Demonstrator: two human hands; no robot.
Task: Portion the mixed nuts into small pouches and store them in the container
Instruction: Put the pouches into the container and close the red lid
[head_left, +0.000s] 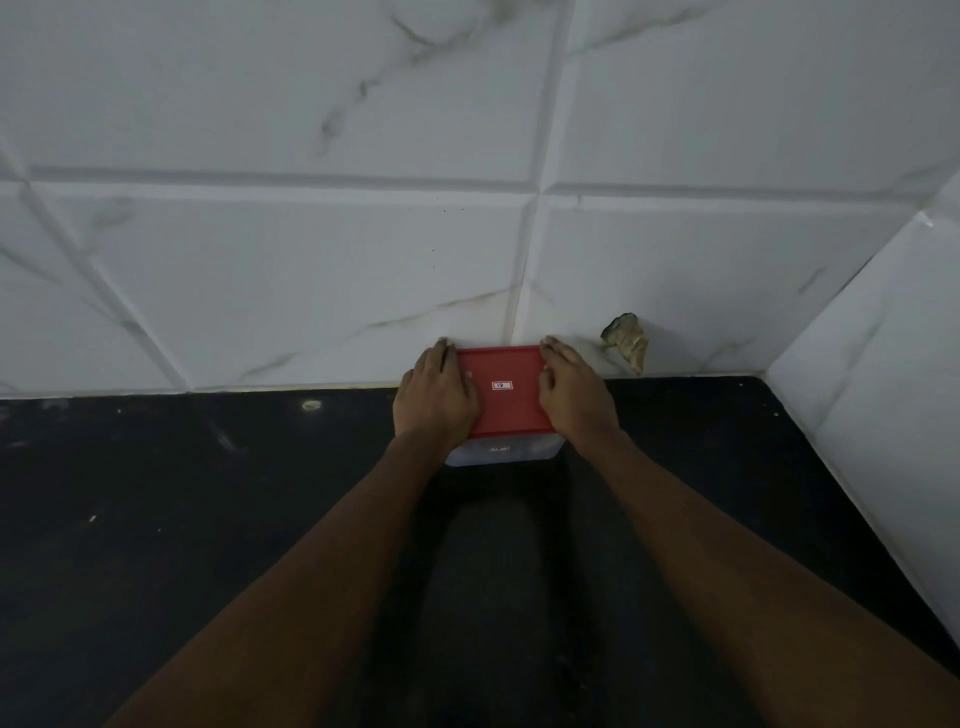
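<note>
White marble-veined wall tiles (311, 270) are filling the upper half of the view, meeting a dark black stone desk (208, 519) below; a second tiled wall is closing the corner at the right. A small translucent plastic container (501, 453) with a flat red rectangular lid (506, 413) is sitting on the desk, pushed up against the foot of the back wall; a small white and red label (502, 385) is showing at the lid's middle. The left hand (435, 397) is lying flat on the lid's left end, fingers extended toward the wall; the right hand (576, 397) is resting likewise on the right end, neither curling round anything. A rough brownish broken patch (627, 340) is marking the wall just right of the container.
</note>
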